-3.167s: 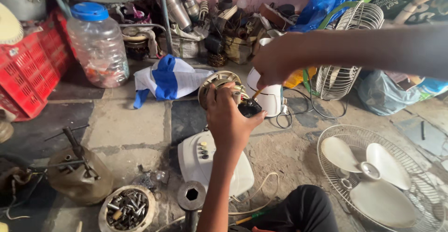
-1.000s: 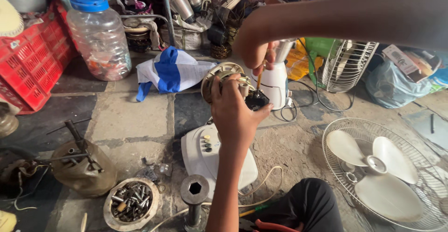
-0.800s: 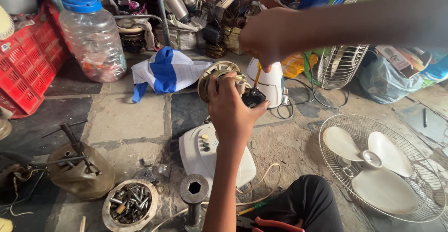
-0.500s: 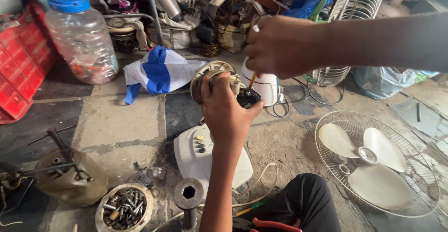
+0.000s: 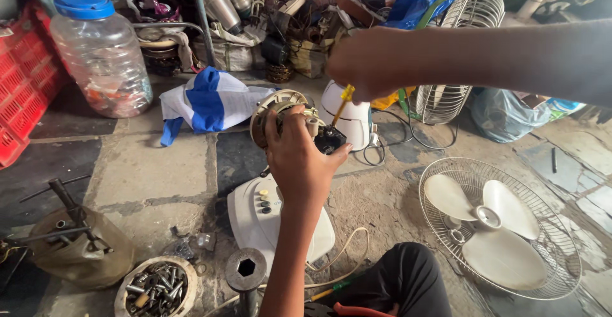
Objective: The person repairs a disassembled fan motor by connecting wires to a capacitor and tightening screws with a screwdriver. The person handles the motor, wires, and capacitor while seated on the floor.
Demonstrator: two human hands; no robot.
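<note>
- Since half a second ago, right hand (image 5: 366, 62) has dropped slightly; yellow-handled screwdriver (image 5: 342, 103) tip now sits on the black part (image 5: 330, 140) at frame centre.
- Left hand (image 5: 299, 157) unchanged: fingers curled around fan motor (image 5: 277, 110), holding it above the white fan base (image 5: 268, 218).
- Right fingers pinched on the screwdriver handle.
- Judgement: tool looks seated; turning appears under way.
- Caged fan blade (image 5: 500, 224) lies lower right on floor.
</note>
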